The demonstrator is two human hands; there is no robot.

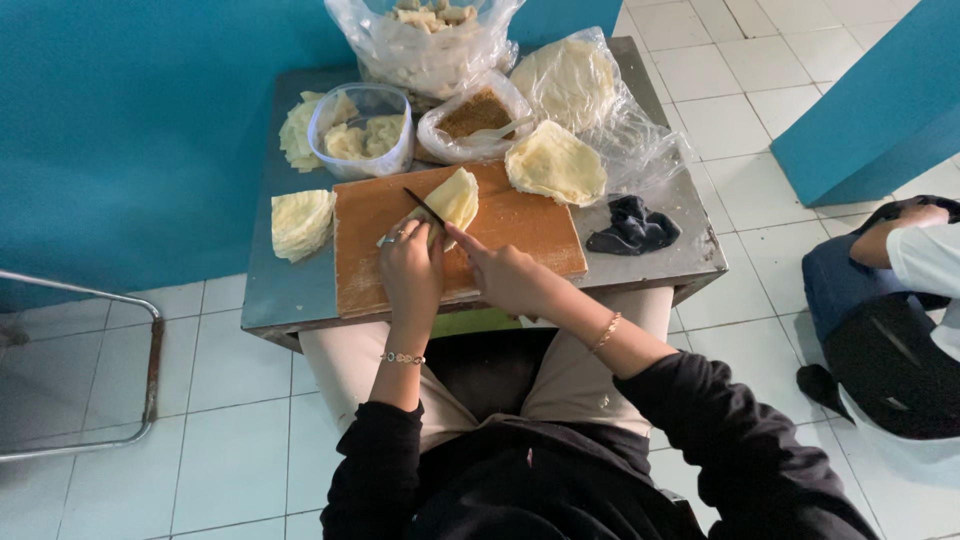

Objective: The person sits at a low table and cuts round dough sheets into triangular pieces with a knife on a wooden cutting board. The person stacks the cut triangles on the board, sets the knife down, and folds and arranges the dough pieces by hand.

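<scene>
A wooden cutting board [520,225] lies on a small metal table [655,255]. On it sits a folded stack of pale yellow wrapper sheets [455,195]. My left hand [410,270] presses down on the near end of that stack. My right hand [505,275] grips a dark-bladed knife [425,207], whose blade lies across the stack. Both wrists wear bracelets.
A round stack of wrappers [555,162] lies at the board's far right, cut pieces [300,223] at its left. Behind stand a clear tub of pieces [365,130], a bag of brown filling [475,115], more bags and a dark cloth [632,228]. Another person [900,300] sits right.
</scene>
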